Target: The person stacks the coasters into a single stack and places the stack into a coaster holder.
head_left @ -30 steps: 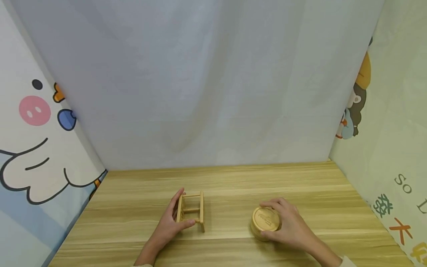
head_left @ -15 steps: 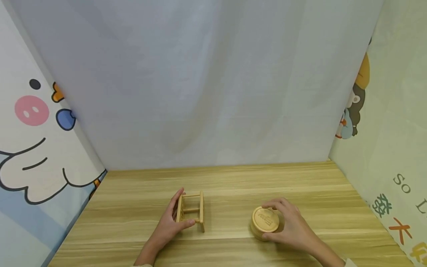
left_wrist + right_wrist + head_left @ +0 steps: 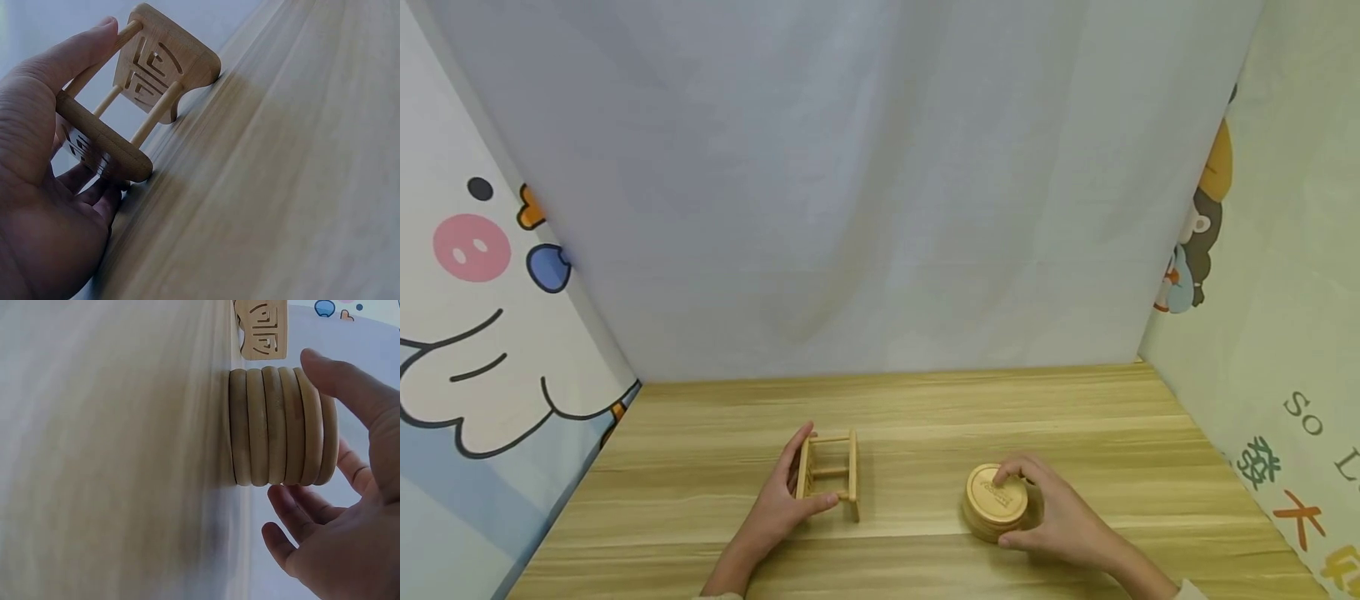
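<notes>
My left hand (image 3: pixel 775 504) grips a small bamboo coaster rack (image 3: pixel 853 475). Its thumb lies along a top rod and its fingers are behind the near panel, as the left wrist view shows. The rack's two panels (image 3: pixel 187 56) have cut-out patterns and are joined by round rods. To the right stands an even stack of round bamboo coasters (image 3: pixel 981 504), the top one marked with lettering. My right hand (image 3: pixel 1060 521) holds the stack from the right, index fingertip on the top coaster and thumb at the near side. In the right wrist view, other fingers (image 3: pixel 294 509) sit along the coasters' opposite side.
Both items stand on a wood-grain table (image 3: pixel 917 417), with bare surface between them. A pale curtain (image 3: pixel 880 208) hangs at the table's back edge. Printed cloths with cartoon figures flank the left (image 3: pixel 490 333) and right (image 3: pixel 1247 333) sides.
My right index finger has moved from the stack's far edge onto its top, and the thumb has shifted slightly right. The left hand and rack stay still.
</notes>
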Available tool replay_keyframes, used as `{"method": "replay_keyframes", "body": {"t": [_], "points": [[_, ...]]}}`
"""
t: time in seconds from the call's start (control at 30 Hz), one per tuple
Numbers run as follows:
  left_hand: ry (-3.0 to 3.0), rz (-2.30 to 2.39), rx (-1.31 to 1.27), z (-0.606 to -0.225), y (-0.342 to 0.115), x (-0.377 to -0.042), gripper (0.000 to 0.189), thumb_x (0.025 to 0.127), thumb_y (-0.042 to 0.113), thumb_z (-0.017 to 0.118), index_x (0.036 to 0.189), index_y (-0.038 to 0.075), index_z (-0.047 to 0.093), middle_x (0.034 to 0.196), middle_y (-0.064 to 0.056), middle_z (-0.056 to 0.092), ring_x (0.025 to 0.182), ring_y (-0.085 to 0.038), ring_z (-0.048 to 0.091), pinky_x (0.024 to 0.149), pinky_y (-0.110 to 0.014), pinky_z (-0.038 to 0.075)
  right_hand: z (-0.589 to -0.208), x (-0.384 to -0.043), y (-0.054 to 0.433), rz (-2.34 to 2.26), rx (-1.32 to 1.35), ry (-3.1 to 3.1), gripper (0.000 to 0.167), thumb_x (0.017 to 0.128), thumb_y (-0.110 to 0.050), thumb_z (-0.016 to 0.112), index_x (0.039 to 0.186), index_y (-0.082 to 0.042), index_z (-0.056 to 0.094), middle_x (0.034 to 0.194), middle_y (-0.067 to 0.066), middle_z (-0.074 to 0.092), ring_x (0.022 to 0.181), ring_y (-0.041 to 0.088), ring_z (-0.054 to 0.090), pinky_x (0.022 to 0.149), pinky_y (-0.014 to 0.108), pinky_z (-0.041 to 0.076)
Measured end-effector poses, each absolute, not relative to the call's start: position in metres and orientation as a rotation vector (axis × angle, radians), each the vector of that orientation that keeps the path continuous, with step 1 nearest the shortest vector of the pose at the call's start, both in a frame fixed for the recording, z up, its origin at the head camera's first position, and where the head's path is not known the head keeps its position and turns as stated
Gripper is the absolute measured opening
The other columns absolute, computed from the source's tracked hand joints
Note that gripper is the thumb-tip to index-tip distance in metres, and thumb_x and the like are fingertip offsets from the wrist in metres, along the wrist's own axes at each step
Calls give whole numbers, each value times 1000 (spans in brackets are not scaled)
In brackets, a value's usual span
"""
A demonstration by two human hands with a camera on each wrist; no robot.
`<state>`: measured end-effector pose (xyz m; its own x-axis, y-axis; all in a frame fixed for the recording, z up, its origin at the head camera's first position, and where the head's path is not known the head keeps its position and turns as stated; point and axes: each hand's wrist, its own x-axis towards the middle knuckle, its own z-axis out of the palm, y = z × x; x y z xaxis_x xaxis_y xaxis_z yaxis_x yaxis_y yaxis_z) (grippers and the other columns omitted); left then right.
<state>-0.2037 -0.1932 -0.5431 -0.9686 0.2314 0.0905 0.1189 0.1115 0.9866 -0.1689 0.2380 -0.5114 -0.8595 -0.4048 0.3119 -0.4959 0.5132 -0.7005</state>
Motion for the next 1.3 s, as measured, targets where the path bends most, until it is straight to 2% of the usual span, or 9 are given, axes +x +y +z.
{"method": "replay_keyframes", "body": {"t": [0.13,0.3,0.43,0.67,0.73,0.83,1.0,1.13,1.3], "points": [[2270,1999,364,-541,-193,-204,113,94,8,90,180,16,17,184,-23,13,169,-44,17,115,-14,35,-515,-171,241,1349,821,-2669,66,78,-28,104,128,-26,62,140,1,62,132,13,58,108,33,54],[2253,2000,369,-540,-194,-205,114,94,9,90,180,16,16,184,-23,10,170,-44,12,113,-9,32,-518,-175,244,1479,864,-2664,64,82,-27,101,130,-22,60,143,7,62,135,12,58,111,20,47],[2235,2008,377,-540,-194,-206,113,94,8,89,180,16,16,184,-24,7,170,-44,8,113,-7,32,-520,-177,244,1531,892,-2660,65,83,-26,101,131,-21,58,144,9,60,141,22,58,116,13,39],[2251,2008,363,-540,-194,-207,108,97,6,86,180,16,17,184,-23,6,170,-43,7,115,-7,27,-524,-179,243,1539,904,-2671,69,81,-22,101,132,-19,55,142,9,59,141,33,59,116,13,38],[2267,1994,345,-539,-194,-207,107,98,6,85,180,16,17,185,-22,6,170,-42,7,120,-13,26,-525,-179,244,1536,903,-2677,69,81,-22,102,132,-19,54,142,9,59,141,34,59,116,13,39],[2341,1944,329,-535,-192,-205,103,100,10,84,180,17,19,185,-21,10,170,-45,11,131,-36,25,-525,-179,245,1506,892,-2696,70,80,-22,102,131,-19,53,142,8,59,141,34,59,115,15,39],[2593,1784,326,-524,-187,-203,100,99,24,87,178,28,27,182,-20,21,164,-55,23,126,-76,26,-525,-178,247,1469,889,-2714,71,81,-24,102,132,-20,52,142,8,60,141,34,60,116,16,39],[2774,1677,386,-514,-180,-201,99,97,32,89,177,31,31,181,-17,27,164,-54,25,119,-86,25,-525,-178,249,1482,900,-2708,71,82,-25,101,132,-20,51,142,7,59,141,35,60,115,16,40],[2851,1656,459,-502,-167,-196,98,94,33,91,175,30,36,178,-15,33,162,-51,31,117,-86,30,-526,-179,249,1451,903,-2710,72,81,-24,102,133,-21,51,142,6,59,141,33,60,115,17,40]]}}
